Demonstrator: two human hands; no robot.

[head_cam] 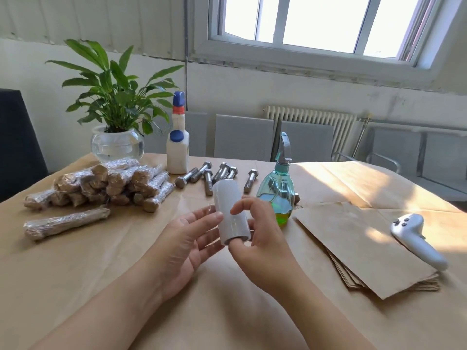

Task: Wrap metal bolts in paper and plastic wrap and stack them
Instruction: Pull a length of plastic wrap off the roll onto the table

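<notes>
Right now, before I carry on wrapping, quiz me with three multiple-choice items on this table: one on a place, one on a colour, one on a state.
1. Where does the lone wrapped bolt lie?
A. nearer the camera than the pile of wrapped bolts
B. on the stack of paper sheets
C. behind the plant bowl

2. What colour is the liquid at the bottom of the spray bottle?
A. red
B. green-yellow
C. dark blue

3. How is the roll of plastic wrap held?
A. lying flat on the table, untouched
B. in the right hand, with the left hand open at its side
C. clamped under the white bottle

Answers: 1 A, it sits apart on the paper-covered table, in front of the pile. 2 B, the low liquid glows green-yellow. 3 B, the right thumb and fingers curl round the roll, while the left fingers stay straight.
</notes>
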